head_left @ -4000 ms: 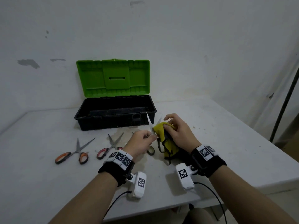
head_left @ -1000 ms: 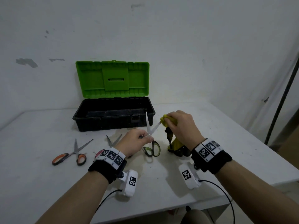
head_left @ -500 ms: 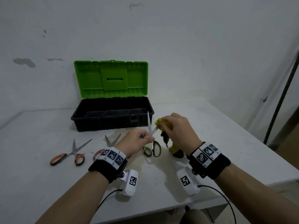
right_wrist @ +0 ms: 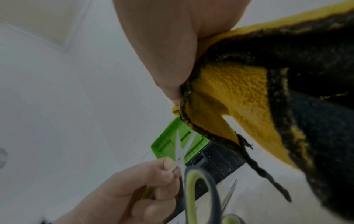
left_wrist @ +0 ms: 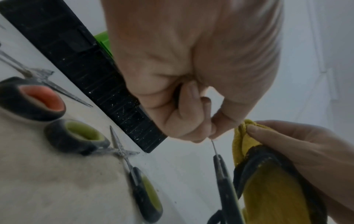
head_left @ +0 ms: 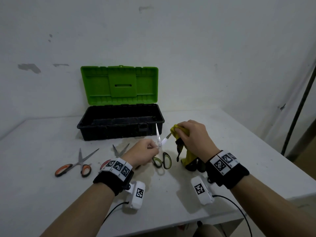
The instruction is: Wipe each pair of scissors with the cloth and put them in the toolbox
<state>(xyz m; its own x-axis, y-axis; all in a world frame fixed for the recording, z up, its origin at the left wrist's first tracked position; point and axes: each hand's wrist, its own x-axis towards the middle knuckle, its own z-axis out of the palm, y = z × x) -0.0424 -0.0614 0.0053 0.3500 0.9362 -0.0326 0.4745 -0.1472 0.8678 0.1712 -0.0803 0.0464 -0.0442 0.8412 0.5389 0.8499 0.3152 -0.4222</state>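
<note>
1. Left hand (head_left: pixel 142 153) pinched the green-handled scissors (head_left: pixel 161 151) at the pivot, thumb and fingertips curled tight on the metal. Held above the table (head_left: pixel 42 194) near its middle, just in front of the toolbox (head_left: pixel 119 127).
2. Scissors: blades splayed in a V, tips up; bright steel, black handles with yellow-green loop linings hanging down.
3. Right hand (head_left: pixel 195 135) gripped the cloth (head_left: pixel 187 156), fingers bunched round its top. Cloth yellow with dark, dirty-looking edging, hanging to the table. Its top fold touched the tip of the right blade.
4. Toolbox: black tub, green lid standing open, at the back edge of the table by the wall. Couldn't tell its contents.
5. Orange-handled scissors (head_left: pixel 73 165) lay flat toward the left edge, blades partly open.
6. Another pair (head_left: pixel 119 151) lay partly hidden behind the left wrist. Left wrist view showed a further green-handled pair (left_wrist: pixel 134 174) flat on the table.
</note>
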